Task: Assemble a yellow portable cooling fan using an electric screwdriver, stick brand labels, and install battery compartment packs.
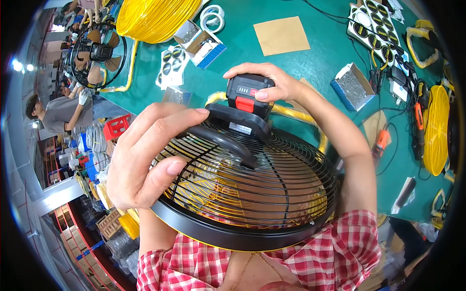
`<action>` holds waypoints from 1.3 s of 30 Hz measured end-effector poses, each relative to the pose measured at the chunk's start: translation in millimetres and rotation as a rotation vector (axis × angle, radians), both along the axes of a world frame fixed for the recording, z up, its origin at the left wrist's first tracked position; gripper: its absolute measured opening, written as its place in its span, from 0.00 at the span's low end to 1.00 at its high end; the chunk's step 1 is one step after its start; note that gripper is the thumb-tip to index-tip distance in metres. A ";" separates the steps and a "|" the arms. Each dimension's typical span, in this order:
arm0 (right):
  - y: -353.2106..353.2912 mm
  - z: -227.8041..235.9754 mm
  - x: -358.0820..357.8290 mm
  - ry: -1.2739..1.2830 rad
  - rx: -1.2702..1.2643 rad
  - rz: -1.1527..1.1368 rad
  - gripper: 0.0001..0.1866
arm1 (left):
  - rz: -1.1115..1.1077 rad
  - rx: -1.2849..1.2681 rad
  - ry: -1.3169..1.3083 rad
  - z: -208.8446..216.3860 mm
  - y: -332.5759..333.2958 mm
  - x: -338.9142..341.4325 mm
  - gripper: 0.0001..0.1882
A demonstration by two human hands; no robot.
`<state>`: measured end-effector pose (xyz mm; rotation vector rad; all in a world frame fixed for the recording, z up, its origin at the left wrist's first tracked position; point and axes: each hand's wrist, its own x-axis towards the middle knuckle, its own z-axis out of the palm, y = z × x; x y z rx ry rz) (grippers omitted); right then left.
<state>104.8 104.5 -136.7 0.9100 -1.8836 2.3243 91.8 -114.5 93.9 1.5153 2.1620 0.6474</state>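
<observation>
A black round fan (286,165) with a wire cage and solid black rim is tilted against my chest, its yellow-toned inside showing through the wires. On its back sits a black battery pack (245,109) with a red latch and a small lit panel. My right hand (274,83) wraps round the pack's top, its thumb by the red button. My left hand (145,150) hovers over the cage's left side, thumb and fingers apart. Its fingertip meets or nearly touches the black mount (233,116), next to a curved black handle (218,138).
Across the green table (233,51) lie a brown card (281,36), sticker sheets (172,65), open boxes of small parts (352,85) and a roll of white tape (212,19). Yellow fan guards (435,131), cables and an orange-handled tool (382,140) crowd the right. Another person (68,109) stands left.
</observation>
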 end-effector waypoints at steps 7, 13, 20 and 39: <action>-0.8 -0.1 1.2 -0.024 -0.021 0.013 0.32 | 0.006 0.011 0.001 -1.9 -1.0 1.2 0.26; -1.8 0.5 2.8 -0.058 -0.060 0.031 0.31 | 0.005 -0.006 0.008 -0.1 -0.9 0.7 0.25; -0.9 5.2 4.7 -0.136 -0.021 0.017 0.35 | 0.082 0.009 0.037 2.3 10.6 9.6 0.25; 23.2 -2.7 -19.8 -0.436 0.696 -0.556 0.19 | 0.042 0.260 0.072 -17.6 -11.6 10.0 0.15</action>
